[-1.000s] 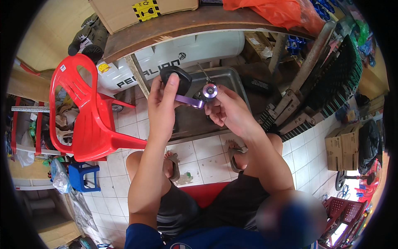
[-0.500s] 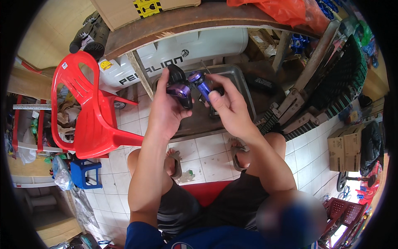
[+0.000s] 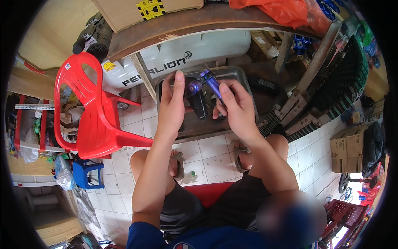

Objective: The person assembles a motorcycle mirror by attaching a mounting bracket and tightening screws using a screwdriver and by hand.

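Note:
My right hand (image 3: 237,99) is closed round the purple cylinder of a black and purple jointed part (image 3: 213,86). At the cylinder's upper end is a purple clamp, joined to a rounded purple knuckle (image 3: 193,87). From the knuckle a long black paddle-shaped piece (image 3: 198,103) hangs down between my hands. Just left of the knuckle, my left hand (image 3: 171,95) is raised with its fingers stretched upward, holding nothing that shows. Below both hands lies a dark metal tray (image 3: 182,133); the held part hides some of its middle.
A red plastic chair (image 3: 93,133) stands at the left, a blue stool (image 3: 88,173) below it. Beyond the tray lies a large pale tank (image 3: 166,58) under a wooden bench (image 3: 182,25). Green-edged racks (image 3: 344,91) lean at the right, near cardboard boxes (image 3: 347,149).
My left hand has let go of the black piece, which has swung downward on its knuckle. My right hand, still round the cylinder, has shifted slightly right.

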Tool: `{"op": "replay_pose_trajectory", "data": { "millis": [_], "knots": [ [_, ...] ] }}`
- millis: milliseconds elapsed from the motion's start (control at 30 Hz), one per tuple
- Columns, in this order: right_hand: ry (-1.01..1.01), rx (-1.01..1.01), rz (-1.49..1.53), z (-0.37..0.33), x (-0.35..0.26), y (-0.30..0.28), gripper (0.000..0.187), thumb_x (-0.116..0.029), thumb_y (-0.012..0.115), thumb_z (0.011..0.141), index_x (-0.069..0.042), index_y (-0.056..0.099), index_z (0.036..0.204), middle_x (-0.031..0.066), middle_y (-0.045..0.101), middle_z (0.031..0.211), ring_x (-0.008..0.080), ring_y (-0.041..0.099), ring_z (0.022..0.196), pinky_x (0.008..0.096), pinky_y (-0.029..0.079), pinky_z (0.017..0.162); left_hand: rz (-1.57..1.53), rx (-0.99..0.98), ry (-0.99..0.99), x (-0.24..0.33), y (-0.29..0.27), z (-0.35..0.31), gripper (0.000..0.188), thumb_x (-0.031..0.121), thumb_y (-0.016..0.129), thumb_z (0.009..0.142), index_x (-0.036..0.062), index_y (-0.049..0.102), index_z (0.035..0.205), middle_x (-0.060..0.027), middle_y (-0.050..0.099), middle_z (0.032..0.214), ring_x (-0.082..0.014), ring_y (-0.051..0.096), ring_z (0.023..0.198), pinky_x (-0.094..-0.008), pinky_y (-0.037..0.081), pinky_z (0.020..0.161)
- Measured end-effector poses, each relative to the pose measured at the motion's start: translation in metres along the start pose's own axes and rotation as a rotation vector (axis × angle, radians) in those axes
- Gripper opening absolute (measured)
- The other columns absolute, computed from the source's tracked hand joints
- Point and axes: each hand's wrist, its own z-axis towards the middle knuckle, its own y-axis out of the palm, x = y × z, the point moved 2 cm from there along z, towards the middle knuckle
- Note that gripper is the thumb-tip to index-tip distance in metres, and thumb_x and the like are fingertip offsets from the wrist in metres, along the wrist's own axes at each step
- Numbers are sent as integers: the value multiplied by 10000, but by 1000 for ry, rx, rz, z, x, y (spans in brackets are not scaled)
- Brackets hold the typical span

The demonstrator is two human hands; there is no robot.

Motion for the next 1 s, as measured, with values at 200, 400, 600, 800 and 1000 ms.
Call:
{"op": "replay_pose_trajectory", "data": {
  "millis": [200, 400, 600, 800, 1000],
  "knots": [
    [-109, 2, -195, -8, 3, 7, 315, -248, 616, 990, 14, 569, 1157, 65, 654, 885, 88, 604, 593, 225, 469, 510, -83, -99, 49, -4, -1, 3, 757, 668, 287, 1000, 63, 466, 1419, -117, 601, 1254, -200, 616, 1089, -371, 529, 869],
    [-173, -11, -235, -15, -6, 15, 300, -194, 645, 972, 18, 568, 1170, 82, 655, 984, 74, 605, 635, 220, 488, 526, -76, -121, 154, -5, -4, 4, 747, 637, 229, 1020, 46, 478, 1402, -132, 607, 1255, -196, 618, 1102, -368, 536, 905],
    [-169, -1, -177, -12, -2, 11, 287, -176, 640, 976, 20, 567, 1172, 67, 642, 930, 63, 568, 621, 234, 495, 528, -53, -91, 249, -7, -6, 7, 746, 615, 208, 1030, 30, 491, 1398, -134, 600, 1262, -198, 614, 1099, -337, 534, 879],
    [-85, 70, -1, -3, -9, 1, 332, -294, 594, 1005, 14, 571, 1126, 21, 515, 661, 71, 463, 540, 282, 495, 517, -129, -79, 238, 3, -3, 1, 636, 539, 359, 1041, 26, 551, 1363, -117, 626, 1220, -149, 609, 1052, -287, 539, 786],
    [-42, 113, 87, 3, -10, -6, 383, -368, 538, 1024, 10, 564, 1081, 35, 532, 775, 84, 459, 551, 292, 501, 510, -189, -65, 209, 7, 1, -4, 479, 382, 611, 989, 27, 595, 1311, -69, 696, 1027, -93, 625, 912, -238, 518, 727]
  ]
}}
